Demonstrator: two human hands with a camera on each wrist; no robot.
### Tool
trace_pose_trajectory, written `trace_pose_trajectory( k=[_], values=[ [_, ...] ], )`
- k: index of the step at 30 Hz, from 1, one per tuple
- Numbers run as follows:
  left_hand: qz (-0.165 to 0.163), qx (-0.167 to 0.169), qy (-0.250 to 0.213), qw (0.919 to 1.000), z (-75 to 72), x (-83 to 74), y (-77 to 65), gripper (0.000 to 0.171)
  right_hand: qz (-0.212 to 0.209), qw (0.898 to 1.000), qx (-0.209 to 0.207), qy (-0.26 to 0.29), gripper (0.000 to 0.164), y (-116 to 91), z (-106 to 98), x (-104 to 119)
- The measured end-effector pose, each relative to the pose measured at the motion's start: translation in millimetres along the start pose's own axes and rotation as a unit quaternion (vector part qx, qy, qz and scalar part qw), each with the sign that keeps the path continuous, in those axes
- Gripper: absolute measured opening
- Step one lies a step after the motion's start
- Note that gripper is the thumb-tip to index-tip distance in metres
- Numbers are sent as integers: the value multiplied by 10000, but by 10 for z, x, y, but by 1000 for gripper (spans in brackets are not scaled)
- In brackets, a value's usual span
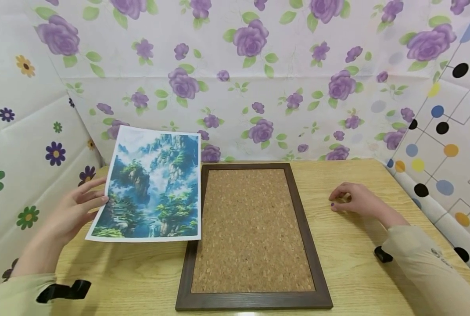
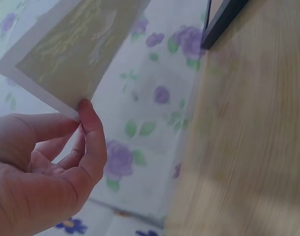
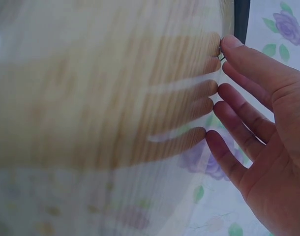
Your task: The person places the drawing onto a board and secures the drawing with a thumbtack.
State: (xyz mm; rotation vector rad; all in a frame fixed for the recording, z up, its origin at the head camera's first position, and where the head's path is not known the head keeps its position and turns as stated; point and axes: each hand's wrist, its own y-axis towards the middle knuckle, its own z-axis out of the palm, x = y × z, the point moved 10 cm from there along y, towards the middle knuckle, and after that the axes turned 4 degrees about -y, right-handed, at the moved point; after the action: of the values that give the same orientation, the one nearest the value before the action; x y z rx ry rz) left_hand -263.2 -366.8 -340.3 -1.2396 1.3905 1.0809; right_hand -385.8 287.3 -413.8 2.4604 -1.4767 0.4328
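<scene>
My left hand (image 1: 70, 210) pinches the left edge of a white-bordered landscape print (image 1: 152, 188), tilted up above the table. In the left wrist view, thumb and fingertips meet at the corner of the print (image 2: 66, 49). Beside it, in the middle, a cork board (image 1: 254, 232) with a dark brown frame lies flat; the print overlaps its left side in the head view. Right of the board, my right hand (image 1: 357, 199) has its fingertips down at the tabletop. A tiny purple pin-like piece (image 1: 332, 204) shows between thumb and index finger, mostly hidden by them.
The glossy wooden table (image 1: 337, 263) mirrors my right fingertips in the right wrist view. Flowered cloth (image 1: 254, 131) hangs behind the table, and patterned cloths (image 1: 452, 149) stand at both sides. Black wrist straps (image 1: 62, 291) sit over both sleeves.
</scene>
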Motion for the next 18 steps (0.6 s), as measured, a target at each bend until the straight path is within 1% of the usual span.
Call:
trace_pose_trajectory(
  k=[2, 4, 11, 15, 18],
  values=[
    [22, 63, -129, 9999, 106, -3, 59, 51, 31, 10000, 26, 44, 20, -9, 8, -11],
    [-15, 103, -119, 9999, 202, 3, 111, 53, 62, 9999, 48, 122, 20, -14, 14, -17],
    [-264, 206, 529, 9980, 445, 11, 246, 62, 74, 9997, 103, 217, 21, -4, 21, -8],
    [-305, 236, 504, 9980, 570, -19, 306, 63, 94, 9997, 101, 210, 20, 0, 21, -20],
    [-376, 245, 444, 9980, 671, -23, 325, 63, 99, 9997, 87, 195, 20, -5, 25, -34]
  ],
)
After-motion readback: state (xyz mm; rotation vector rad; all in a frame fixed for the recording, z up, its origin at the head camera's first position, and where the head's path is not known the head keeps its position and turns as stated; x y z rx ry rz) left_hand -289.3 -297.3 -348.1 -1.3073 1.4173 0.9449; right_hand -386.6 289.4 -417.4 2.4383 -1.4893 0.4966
